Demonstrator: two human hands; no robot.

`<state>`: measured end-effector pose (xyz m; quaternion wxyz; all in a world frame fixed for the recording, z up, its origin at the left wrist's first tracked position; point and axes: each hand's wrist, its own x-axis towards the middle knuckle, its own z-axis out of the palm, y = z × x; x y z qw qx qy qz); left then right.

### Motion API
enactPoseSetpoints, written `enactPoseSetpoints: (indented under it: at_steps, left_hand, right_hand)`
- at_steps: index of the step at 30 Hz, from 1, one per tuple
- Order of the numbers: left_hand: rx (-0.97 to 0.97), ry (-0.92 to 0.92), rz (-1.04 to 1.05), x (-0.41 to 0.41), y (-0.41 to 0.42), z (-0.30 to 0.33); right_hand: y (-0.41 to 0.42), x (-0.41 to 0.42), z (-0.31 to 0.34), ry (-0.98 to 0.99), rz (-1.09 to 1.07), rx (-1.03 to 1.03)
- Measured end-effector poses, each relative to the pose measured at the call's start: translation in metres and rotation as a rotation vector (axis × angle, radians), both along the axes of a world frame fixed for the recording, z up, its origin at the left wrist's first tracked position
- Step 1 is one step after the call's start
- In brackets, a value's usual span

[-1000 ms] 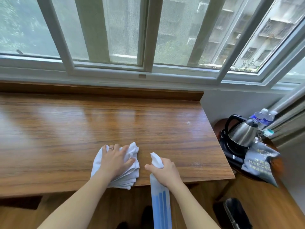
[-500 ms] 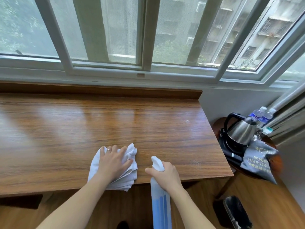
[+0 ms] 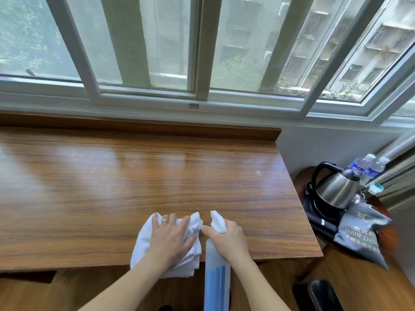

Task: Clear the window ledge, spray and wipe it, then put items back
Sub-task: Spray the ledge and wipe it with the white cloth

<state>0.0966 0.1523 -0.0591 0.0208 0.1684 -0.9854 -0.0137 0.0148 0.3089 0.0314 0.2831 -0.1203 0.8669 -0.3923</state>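
Observation:
The wide wooden window ledge (image 3: 134, 187) runs under the window, its top bare and glossy. My left hand (image 3: 171, 235) lies flat with straight fingers on a folded white cloth (image 3: 143, 243) at the ledge's front edge. Just to its right, my right hand (image 3: 226, 237) grips a white spray bottle (image 3: 216, 279) with blue stripes; its nozzle points forward over the ledge, and the bottle's body hangs below the front edge.
A small round side table (image 3: 298, 178) stands to the right of the ledge, carrying a steel kettle (image 3: 336, 189) on a black tray, two water bottles (image 3: 368, 167) and a grey hair-dryer bag (image 3: 361, 234). A dark bin (image 3: 323, 295) sits on the floor below.
My left hand has slid the cloth to the right, close up against my right hand. The spray bottle stays about where it was.

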Motion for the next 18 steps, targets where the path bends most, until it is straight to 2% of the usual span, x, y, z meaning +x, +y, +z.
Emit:
enactPoseSetpoints:
  at_steps: [6, 10, 16, 18]
  left_hand:
    - [-0.042, -0.03, -0.03, -0.027, 0.007, -0.006]
    - [-0.008, 0.02, 0.04, -0.054, -0.005, 0.003]
    - [0.08, -0.202, 0.111, -0.105, -0.03, 0.013]
    - [0.104, -0.223, 0.16, -0.114, -0.032, 0.013]
  right_hand:
    - [-0.003, -0.024, 0.01, 0.035, 0.035, 0.041]
    - [-0.003, -0.035, 0.012, 0.046, 0.058, 0.063]
    - [0.0, -0.042, 0.015, 0.035, 0.047, 0.037]
    - [0.001, -0.044, 0.017, 0.035, 0.042, 0.03]
